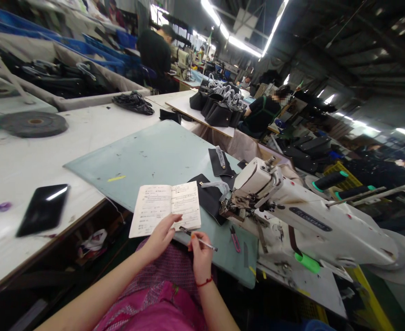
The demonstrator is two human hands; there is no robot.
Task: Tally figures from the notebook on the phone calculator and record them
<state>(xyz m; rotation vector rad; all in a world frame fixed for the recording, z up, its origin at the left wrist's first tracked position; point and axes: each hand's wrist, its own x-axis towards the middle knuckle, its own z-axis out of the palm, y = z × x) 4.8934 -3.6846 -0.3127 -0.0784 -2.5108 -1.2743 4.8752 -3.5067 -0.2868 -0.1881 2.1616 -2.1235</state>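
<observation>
An open notebook with handwriting on both pages lies at the near edge of the blue-green table mat. My left hand rests on the lower part of the notebook, its fingers stretched out toward the right page. Just right of the notebook, my right hand is closed around a pen, whose tip points up and left toward the page's lower corner. Black leather pieces with wrapped handles lie beyond the notebook, beside the sewing machine. Thread snips with pink handles lie to the right.
A black tablet or phone lies on the white table at left, with a roll of dark tape behind it. Black bags stand on a farther table. Two co-workers sit beyond. Green thread sits by the machine.
</observation>
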